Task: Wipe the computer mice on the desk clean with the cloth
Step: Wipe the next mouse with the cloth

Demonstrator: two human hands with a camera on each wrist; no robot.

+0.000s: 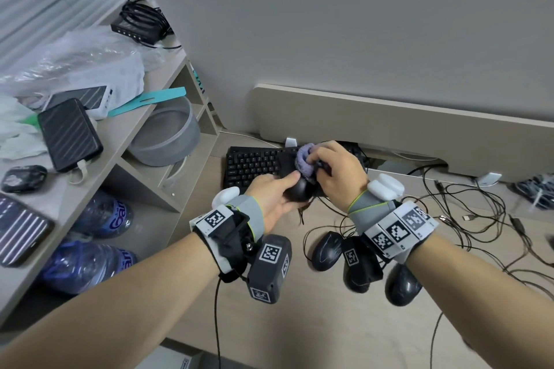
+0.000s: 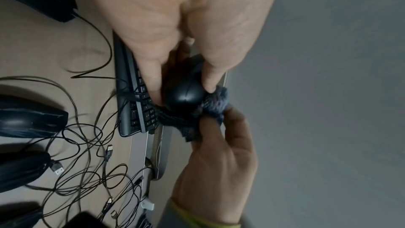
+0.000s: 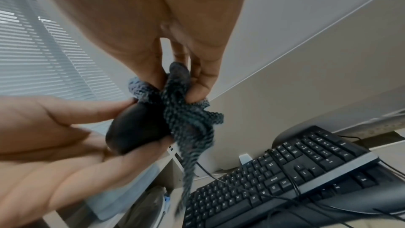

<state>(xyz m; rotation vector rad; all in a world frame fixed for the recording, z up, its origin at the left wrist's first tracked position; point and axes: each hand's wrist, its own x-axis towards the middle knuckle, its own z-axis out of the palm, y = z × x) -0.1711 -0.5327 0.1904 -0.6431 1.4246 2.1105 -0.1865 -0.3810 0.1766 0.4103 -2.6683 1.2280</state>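
My left hand (image 1: 277, 193) grips a black computer mouse (image 1: 298, 190) above the desk, thumb on one side and fingers on the other; the same mouse (image 2: 185, 94) (image 3: 136, 131) fills both wrist views. My right hand (image 1: 332, 169) pinches a bunched grey-purple knitted cloth (image 1: 305, 160) (image 3: 186, 110) against the front end of that mouse. A tail of the cloth (image 2: 175, 120) hangs below it. Three more black mice (image 1: 326, 250) (image 1: 401, 284) lie on the desk near my right wrist, one partly hidden by the wrist camera.
A black keyboard (image 1: 254, 165) lies just behind my hands against the desk's back panel (image 1: 389, 117). Tangled black cables (image 1: 467, 213) spread over the right of the desk. A shelf unit (image 1: 120, 135) at the left holds phones, plastic bags and a grey bowl (image 1: 168, 135).
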